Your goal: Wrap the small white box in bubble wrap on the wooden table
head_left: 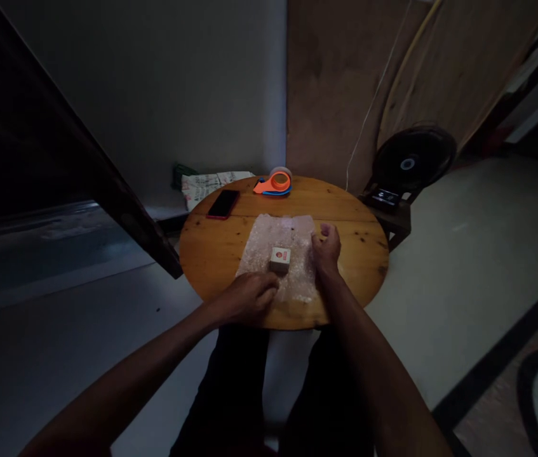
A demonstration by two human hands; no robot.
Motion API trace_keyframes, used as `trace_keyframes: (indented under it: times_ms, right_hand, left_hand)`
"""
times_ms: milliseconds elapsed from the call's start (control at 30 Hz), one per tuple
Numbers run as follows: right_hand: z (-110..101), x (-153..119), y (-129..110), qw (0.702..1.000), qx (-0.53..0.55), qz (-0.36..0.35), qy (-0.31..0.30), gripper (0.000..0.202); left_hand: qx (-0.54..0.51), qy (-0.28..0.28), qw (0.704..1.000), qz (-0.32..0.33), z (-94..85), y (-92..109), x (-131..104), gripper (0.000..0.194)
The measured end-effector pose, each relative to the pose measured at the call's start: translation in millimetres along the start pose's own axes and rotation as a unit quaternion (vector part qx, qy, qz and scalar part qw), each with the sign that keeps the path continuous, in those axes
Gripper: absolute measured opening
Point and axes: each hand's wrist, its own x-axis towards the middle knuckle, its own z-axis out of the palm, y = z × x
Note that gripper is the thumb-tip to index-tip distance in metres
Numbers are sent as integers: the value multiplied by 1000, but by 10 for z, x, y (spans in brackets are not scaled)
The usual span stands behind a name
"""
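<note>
A sheet of clear bubble wrap (300, 279) lies spread on the round wooden table (364, 260). On its middle sits a small pale box (280, 256) with a red print on top. My left hand (252, 295) is closed at the near left edge of the wrap, just below the box, its fingers curled against the sheet. At the right edge rests my right hand (327, 251), thumb touching the wrap and fingers loosely bent apart from it. The undersides of both hands are hidden.
An orange and blue tape dispenser (275, 183) stands at the table's far edge. Left of it lies a phone (223, 204). Behind the table is a printed sack (214, 184). A black fan (411, 158) stands to the right, and a patterned rug (502, 387) covers the floor.
</note>
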Motion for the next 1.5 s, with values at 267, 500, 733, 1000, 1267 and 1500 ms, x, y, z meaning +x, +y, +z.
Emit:
trace_keyframes:
  times_ms: [267, 500, 733, 1000, 1267, 1500]
  right_hand:
    - [15, -62, -31, 985, -130, -83, -71, 24]
    - [-253, -32, -166, 963, -175, -132, -155, 24]
    - [-516, -228, -676, 861, -195, -309, -354, 33]
    - [-418, -296, -680, 836, -278, -304, -361, 39]
    - [-486, -279, -544, 877, -208, -280, -330, 40]
    - [-842, -91, -177, 952, -90, -225, -187, 39]
  left_hand:
    - [130, 63, 989, 33, 304, 160, 109, 21]
    - [137, 156, 978, 29, 319, 139, 63, 16]
    - [42, 238, 970, -7, 368, 35, 79, 44]
    - [0, 209, 978, 17, 254, -29, 228, 101]
    - [-96, 140, 985, -29, 275, -135, 429, 116]
    - [17, 94, 995, -22, 293, -2, 397, 103]
